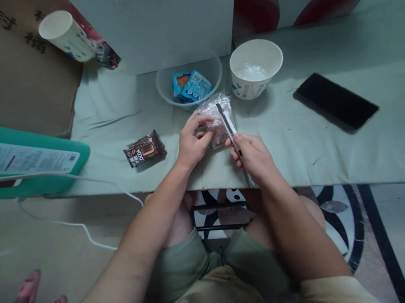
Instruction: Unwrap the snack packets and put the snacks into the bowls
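Observation:
My left hand point(197, 139) pinches the near left side of a clear, crinkled plastic packet point(219, 109) with something reddish-brown inside. In my right hand point(252, 155) is a box cutter point(228, 125), its dark tip pointing away from me and lying over the packet. Whether the blade touches the plastic, I cannot tell. Just beyond the packet stands a clear plastic bowl point(160, 90) holding several blue sachets point(194, 84). Left of my left hand lie dark brown cocoa snack packs point(146, 149).
A white paper bowl point(249, 86) with clear plastic inside stands beyond my right hand. A black phone point(336, 102) lies at the right. Far left are a paper cup point(67, 36), a cardboard box point(28, 77) and a green case point(51, 149). A white cable point(94, 180) hangs near the table's front edge.

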`<state>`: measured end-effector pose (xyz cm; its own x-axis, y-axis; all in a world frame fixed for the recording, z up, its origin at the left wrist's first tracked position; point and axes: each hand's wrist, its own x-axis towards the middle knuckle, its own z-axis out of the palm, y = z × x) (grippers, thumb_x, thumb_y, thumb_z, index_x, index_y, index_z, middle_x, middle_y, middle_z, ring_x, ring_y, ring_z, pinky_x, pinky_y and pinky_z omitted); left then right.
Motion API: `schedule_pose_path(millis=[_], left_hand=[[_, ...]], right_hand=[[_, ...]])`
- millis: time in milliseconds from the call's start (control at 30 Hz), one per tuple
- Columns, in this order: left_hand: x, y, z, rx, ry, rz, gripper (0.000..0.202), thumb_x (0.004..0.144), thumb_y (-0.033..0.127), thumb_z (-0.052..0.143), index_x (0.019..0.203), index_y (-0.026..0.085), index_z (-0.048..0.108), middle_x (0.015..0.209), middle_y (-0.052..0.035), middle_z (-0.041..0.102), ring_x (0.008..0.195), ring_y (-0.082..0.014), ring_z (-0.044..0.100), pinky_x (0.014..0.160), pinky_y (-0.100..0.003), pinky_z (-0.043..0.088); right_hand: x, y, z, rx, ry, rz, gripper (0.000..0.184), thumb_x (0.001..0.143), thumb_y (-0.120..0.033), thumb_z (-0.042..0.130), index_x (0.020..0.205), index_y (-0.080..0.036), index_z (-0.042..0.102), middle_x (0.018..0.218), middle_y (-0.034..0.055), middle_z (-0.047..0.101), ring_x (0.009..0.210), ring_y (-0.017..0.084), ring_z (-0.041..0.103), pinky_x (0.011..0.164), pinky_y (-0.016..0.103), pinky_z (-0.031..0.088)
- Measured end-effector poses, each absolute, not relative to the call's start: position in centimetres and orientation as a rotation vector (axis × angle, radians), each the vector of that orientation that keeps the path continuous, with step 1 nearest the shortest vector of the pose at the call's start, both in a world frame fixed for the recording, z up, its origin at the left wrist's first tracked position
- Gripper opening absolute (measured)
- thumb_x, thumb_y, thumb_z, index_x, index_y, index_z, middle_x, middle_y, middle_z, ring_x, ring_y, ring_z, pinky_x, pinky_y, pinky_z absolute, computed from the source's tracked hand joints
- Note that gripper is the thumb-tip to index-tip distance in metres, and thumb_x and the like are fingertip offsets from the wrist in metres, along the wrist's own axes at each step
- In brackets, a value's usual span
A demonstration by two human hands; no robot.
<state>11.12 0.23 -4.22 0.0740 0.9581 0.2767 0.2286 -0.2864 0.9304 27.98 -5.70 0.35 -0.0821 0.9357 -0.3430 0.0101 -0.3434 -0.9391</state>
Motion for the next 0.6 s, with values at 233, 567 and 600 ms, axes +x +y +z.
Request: schedule_pose_path(millis=[233,567,600], left_hand=[[11.2,0.3,-3.6,1.481,1.286,1.228,0.021,0.072,0.021,0.075,0.092,0.021,0.067,0.097,-0.0025,0.07,0.084,-0.0125,0.064,0.063,-0.017,0.051],[10.0,0.7,-3.7,1.508,1.293,1.195,0.032,0.076,0.022,0.076,0.103,0.025,0.058,0.099,-0.001,0.065,0.073,-0.0106,0.062,0.062,-0.022,0.049],[9.8,0.7,-3.8,1.533,1.292,1.204,0.04,0.076,0.025,0.078,0.11,0.027,0.056,0.102,-0.0013,0.064,0.074,-0.0109,0.062,0.064,-0.023,0.049]], right_hand=[[28.6,-5.4,0.1,-1.656,-1.382,1.358,0.039,0.091,-0.051,0.048,0.075,-0.02,0.063,0.053,-0.003,0.048,0.051,0.012,0.044,0.053,0.027,0.03],[34.5,-7.0,3.1,-2.118,-1.547,1.324,0.035,0.085,-0.045,0.053,0.074,-0.019,0.073,0.054,-0.0003,0.053,0.053,0.015,0.045,0.054,0.031,0.031],[35.0,-7.0,3.1,-2.137,-1.49,1.221,0.034,0.085,-0.044,0.053,0.076,-0.019,0.074,0.055,-0.0001,0.052,0.054,0.015,0.046,0.055,0.031,0.031]])
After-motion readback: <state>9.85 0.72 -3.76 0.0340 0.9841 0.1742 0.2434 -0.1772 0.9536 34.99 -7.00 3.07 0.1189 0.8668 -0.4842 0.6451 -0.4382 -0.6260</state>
